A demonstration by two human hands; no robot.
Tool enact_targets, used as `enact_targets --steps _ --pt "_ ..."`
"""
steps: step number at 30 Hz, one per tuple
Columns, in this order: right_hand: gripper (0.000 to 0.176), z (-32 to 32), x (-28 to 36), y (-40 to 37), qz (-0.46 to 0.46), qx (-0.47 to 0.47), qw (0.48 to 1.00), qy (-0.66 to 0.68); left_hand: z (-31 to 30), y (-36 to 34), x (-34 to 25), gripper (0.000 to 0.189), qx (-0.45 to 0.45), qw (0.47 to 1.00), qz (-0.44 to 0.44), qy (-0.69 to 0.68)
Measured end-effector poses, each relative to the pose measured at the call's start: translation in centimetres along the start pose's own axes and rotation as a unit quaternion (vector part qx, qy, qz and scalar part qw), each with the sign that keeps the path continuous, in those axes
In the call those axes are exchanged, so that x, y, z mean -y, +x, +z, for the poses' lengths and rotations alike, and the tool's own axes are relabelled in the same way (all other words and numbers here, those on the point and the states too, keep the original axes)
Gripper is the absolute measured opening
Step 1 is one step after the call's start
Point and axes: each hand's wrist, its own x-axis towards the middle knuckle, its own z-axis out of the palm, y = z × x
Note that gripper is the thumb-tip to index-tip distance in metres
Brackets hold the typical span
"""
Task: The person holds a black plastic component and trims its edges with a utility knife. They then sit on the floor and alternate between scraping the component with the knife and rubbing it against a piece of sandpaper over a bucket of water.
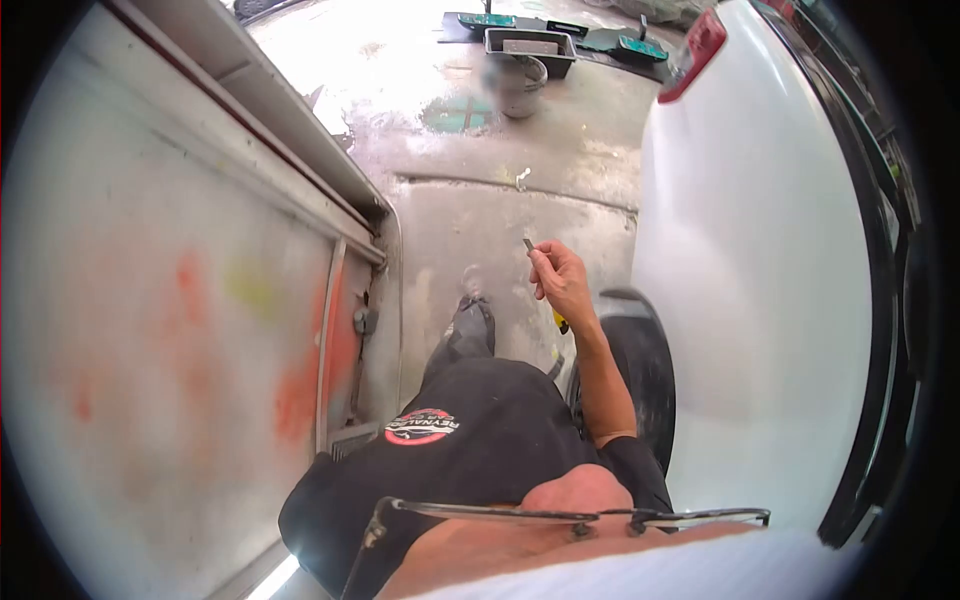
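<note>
My right hand (560, 278) is held out over the concrete floor. Its thumb and fingers pinch a small, dark, flat piece (529, 245) whose kind I cannot make out. Just behind my wrist shows a bit of something yellow and black (561, 322), mostly hidden by the arm. To the right of the forearm is the dark tyre (640, 375) of a white car (750, 250). My left hand is out of view.
Left stands a panel (180, 300) with orange and yellow-green smears. Ahead on the wet floor (450, 220) are a grey bucket (522, 95), a black tub (490, 44) and green-marked dark pieces (640, 48). The car's red tail light (694, 55) is at the upper right.
</note>
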Motion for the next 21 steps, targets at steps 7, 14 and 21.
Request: enact_targets --steps 7,14,21 --pt "0.018 -2.6 -1.1 22.1 0.032 -0.041 0.998 0.039 -22.4 19.0 -15.6 0.028 -0.074 0.989 0.1 0.085" --pt "0.015 -11.6 0.3 37.8 0.066 -0.142 0.981 0.112 -66.3 35.8 -50.0 0.013 -0.486 0.802 0.345 0.026" --pt "0.015 -24.6 1.5 55.6 0.036 -0.23 0.959 0.161 -83.8 36.7 -73.8 0.01 -0.456 0.741 0.475 -0.131"
